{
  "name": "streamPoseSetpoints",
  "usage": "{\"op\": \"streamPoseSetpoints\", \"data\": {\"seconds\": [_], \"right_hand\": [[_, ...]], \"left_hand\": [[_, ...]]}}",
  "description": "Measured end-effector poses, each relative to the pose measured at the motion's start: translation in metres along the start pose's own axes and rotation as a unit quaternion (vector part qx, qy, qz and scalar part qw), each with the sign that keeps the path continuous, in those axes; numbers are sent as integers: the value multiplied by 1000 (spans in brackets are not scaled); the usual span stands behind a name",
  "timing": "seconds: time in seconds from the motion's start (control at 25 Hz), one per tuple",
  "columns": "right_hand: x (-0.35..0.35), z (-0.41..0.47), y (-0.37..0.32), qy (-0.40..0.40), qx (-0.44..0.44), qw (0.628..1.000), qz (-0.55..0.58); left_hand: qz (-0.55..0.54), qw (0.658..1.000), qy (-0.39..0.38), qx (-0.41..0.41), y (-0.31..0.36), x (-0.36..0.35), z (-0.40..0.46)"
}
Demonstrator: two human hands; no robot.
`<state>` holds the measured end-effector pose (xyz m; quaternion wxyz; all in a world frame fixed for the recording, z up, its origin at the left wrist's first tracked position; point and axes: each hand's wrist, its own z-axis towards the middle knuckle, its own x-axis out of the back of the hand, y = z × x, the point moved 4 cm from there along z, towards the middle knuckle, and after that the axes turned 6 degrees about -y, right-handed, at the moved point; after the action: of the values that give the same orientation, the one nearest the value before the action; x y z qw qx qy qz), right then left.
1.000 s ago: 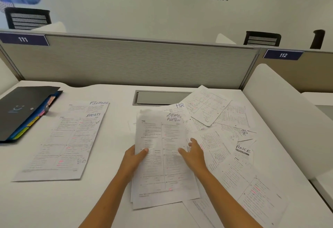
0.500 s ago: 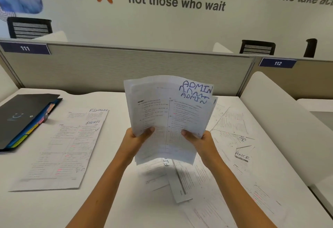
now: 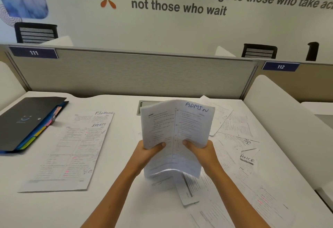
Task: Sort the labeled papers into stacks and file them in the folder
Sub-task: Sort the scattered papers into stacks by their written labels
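You hold a bundle of printed sheets marked ADMIN (image 3: 177,134) upright in front of you, above the white desk (image 3: 115,206). Your left hand (image 3: 146,153) grips the bundle's lower left edge, thumb pressed flat on the front page and the other fingers curled out of sight behind it. Your right hand (image 3: 201,151) grips the lower right edge the same way, thumb on the front. The bundle's bottom edge bows forward, at or just above the desk; you cannot tell whether it touches.

To your left, two sorted sheets lie flat on the desk: a page labeled FINANCE (image 3: 100,118) with a page labeled SPORTS (image 3: 72,155) overlapping it from the near side. Further left, at the desk's edge, lies a dark folder (image 3: 23,121), closed, with coloured tabs showing along its right side.

To your right, loose unsorted papers (image 3: 239,148) spread across the desk, overlapping at angles; one shows the letters ANCE, another what looks like HR. More sheets lie under and just past the bundle.

A grey partition (image 3: 135,73) stands behind the desk, bearing number plates 111 and 112.
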<state>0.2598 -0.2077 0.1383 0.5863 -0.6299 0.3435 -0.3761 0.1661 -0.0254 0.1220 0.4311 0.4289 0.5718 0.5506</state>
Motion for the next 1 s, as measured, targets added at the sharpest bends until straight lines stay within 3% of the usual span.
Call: {"op": "streamPoseSetpoints", "data": {"seconds": [0.16,0.32,0.48,0.72,1.0], "right_hand": [[-4,-1,3,39,-9,999,34],[-21,-13,42,53,-109,990,78],[-45,-4,25,37,-82,996,-11],[-136,2,-1,17,-27,999,-33],[-272,-20,48,10,-94,992,-78]], "left_hand": [[-18,999,28,-2,-4,4,-4],[32,997,51,43,-28,10,-20],[24,998,52,41,-19,38,-26],[-18,993,98,62,-10,142,-60],[117,954,262,82,-42,276,-118]]}}
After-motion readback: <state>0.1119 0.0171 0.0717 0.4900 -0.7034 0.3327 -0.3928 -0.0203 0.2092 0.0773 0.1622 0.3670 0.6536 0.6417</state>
